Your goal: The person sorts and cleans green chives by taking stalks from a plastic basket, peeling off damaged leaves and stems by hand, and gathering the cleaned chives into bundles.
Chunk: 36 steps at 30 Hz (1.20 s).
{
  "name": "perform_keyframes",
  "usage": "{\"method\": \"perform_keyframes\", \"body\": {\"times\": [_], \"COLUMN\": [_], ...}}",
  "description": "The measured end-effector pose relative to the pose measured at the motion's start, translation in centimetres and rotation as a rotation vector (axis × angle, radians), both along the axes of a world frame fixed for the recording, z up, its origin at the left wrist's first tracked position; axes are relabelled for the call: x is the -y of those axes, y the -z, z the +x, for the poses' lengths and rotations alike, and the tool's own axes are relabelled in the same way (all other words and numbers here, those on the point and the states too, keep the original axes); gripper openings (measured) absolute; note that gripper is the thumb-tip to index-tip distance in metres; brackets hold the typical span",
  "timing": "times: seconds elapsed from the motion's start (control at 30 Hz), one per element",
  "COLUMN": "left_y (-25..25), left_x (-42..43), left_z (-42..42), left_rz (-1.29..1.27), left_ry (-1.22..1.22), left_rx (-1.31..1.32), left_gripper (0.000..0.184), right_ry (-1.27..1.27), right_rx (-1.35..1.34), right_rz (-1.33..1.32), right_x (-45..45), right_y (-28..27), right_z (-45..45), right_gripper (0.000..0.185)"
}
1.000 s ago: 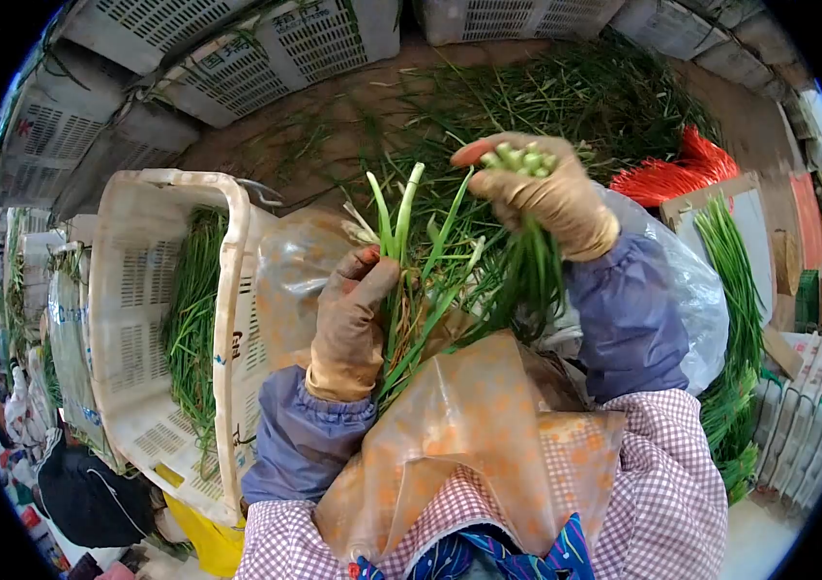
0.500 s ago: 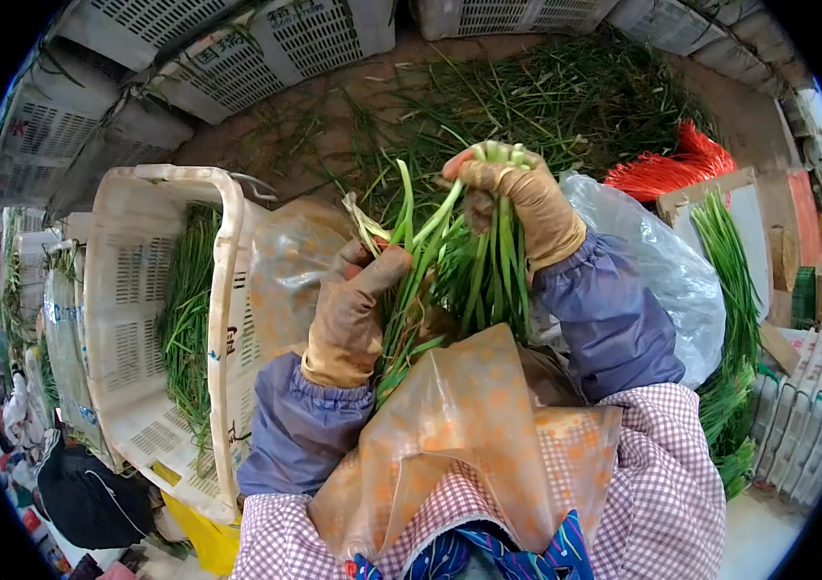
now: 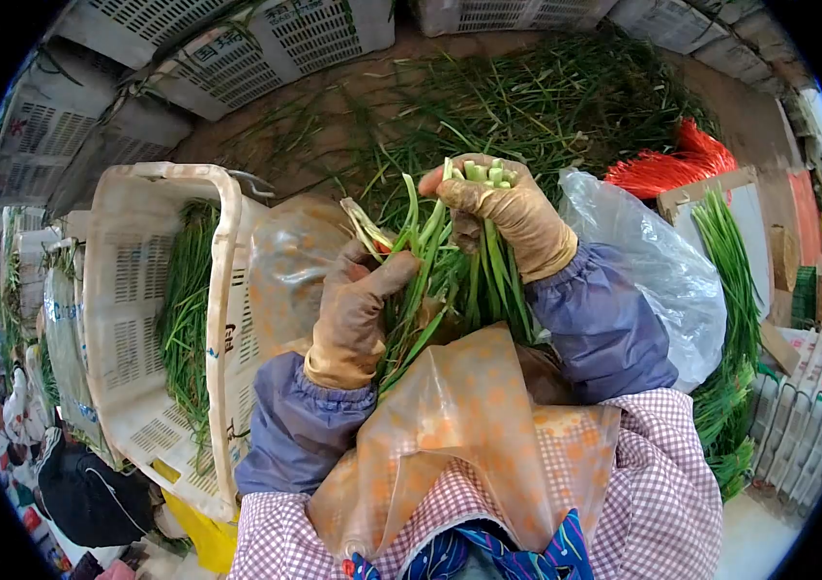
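My right hand (image 3: 508,208), in a soiled tan glove, is closed around a bunch of garlic chives (image 3: 500,274). Their pale ends poke up above its fingers, and the green leaves hang down. One stalk stands at the thumb and fingertip side of that bunch. A looser set of garlic chives (image 3: 415,324) is gripped in my gloved left hand (image 3: 358,304), lower and to the left. Some withered, pale stalks (image 3: 365,228) jut above its fingers. Leaves from both bunches overlap above the orange-patterned plastic apron (image 3: 474,406) on my lap.
A white plastic crate (image 3: 222,338) holding green leaves lies tipped at my left. Loose greens (image 3: 566,97) cover the floor ahead, with more crates (image 3: 324,43) behind. At right are clear plastic (image 3: 658,275), red ties (image 3: 682,159) and a long pile of chives (image 3: 730,261).
My right hand has come slightly down and left, turning so the pale ends show more. The stalk that stretched between both hands now stands by the right fingertips. The left hand barely moved.
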<state>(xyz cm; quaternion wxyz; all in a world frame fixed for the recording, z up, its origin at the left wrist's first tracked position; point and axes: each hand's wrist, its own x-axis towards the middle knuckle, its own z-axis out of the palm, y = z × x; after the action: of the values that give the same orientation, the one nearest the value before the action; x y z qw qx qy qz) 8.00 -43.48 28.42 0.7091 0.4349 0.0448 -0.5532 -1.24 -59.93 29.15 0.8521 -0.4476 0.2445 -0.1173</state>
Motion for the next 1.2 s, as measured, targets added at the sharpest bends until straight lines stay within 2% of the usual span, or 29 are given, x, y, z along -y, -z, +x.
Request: {"method": "perform_keyframes", "body": {"times": [0.1,0.17,0.27,0.3,0.33,0.37,0.47,0.5,0.53,0.57,0.63,0.7,0.77,0.8,0.9,0.97,1.03,1.1,1.13,1.2], "left_y": [-0.1,-0.5,0.0,0.1,0.9,0.9,0.5,0.4,0.4,0.5,1.0,0.5,0.1,1.1,-0.1,-0.5,-1.1,-2.2,-2.5,-5.2], "left_x": [-0.4,-0.4,-0.2,-0.1,-0.2,0.0,0.4,0.3,0.2,0.0,-0.2,-0.2,-0.2,-0.4,-0.9,-1.2,-1.7,-1.5,-0.9,0.4], "left_z": [0.4,0.7,0.7,0.6,0.8,0.7,0.2,0.2,0.3,0.4,0.9,0.9,0.9,1.3,2.5,3.8,5.6,6.8,8.3,9.3], "left_rz": [0.03,-0.093,-0.095,-0.083,-0.098,-0.097,-0.146,-0.164,-0.181,-0.18,-0.218,-0.215,-0.22,-0.278,-0.28,-0.356,-0.329,-0.234,-0.331,-0.294], "left_ry": [-0.004,0.005,0.023,0.034,0.115,0.116,0.07,0.002,-0.066,-0.066,0.054,0.105,0.277,0.329,0.332,0.34,0.324,0.192,0.221,0.117], "left_rx": [0.035,-0.079,-0.047,-0.039,-0.015,-0.017,-0.004,-0.126,-0.247,-0.247,-0.054,-0.093,0.006,0.069,0.099,0.121,0.253,0.352,0.38,0.345], "left_gripper": [0.027,0.021,0.018,0.02,0.027,0.027,0.019,0.017,0.015,0.015,0.014,0.017,0.019,0.02,0.019,0.019,0.02,0.024,0.023,0.02], "right_ry": [0.014,0.046,-0.023,-0.023,-0.039,-0.054,-0.118,-0.167,-0.128,-0.092,0.015,0.127,0.279,0.38,0.706,0.829,0.904,0.958,0.961,0.957], "right_rx": [0.023,0.008,0.208,0.205,0.118,0.032,0.024,0.013,0.02,0.004,-0.017,0.041,-0.001,0.024,-0.034,-0.106,-0.096,-0.147,-0.104,-0.06], "right_rz": [0.01,-0.014,-0.045,-0.045,-0.069,-0.091,-0.159,-0.226,-0.23,-0.219,-0.185,-0.279,-0.225,-0.335,-0.627,-0.588,-0.626,-0.717,-0.69,-0.659], "right_x": [0.1,0.4,0.5,0.3,0.0,-0.4,-0.8,-0.9,-0.9,-0.5,0.6,3.2,6.9,9.4,16.5,21.7,24.2,24.1,24.2,23.4], "right_y": [0.1,0.3,1.3,0.9,0.1,-0.7,-0.7,-0.6,-0.7,-0.7,0.0,0.1,0.2,0.9,1.4,1.9,1.1,-1.7,-2.6,-4.5], "right_z": [0.0,0.2,0.3,0.4,0.6,1.0,1.9,2.0,2.0,1.9,1.5,0.5,-0.7,-1.4,-4.1,-6.9,-9.4,-10.7,-11.3,-12.1], "right_gripper": [0.014,0.014,0.017,0.017,0.022,0.028,0.021,0.018,0.013,0.015,0.015,0.013,0.012,0.012,0.012,0.011,0.01,0.01,0.011,0.013]}}
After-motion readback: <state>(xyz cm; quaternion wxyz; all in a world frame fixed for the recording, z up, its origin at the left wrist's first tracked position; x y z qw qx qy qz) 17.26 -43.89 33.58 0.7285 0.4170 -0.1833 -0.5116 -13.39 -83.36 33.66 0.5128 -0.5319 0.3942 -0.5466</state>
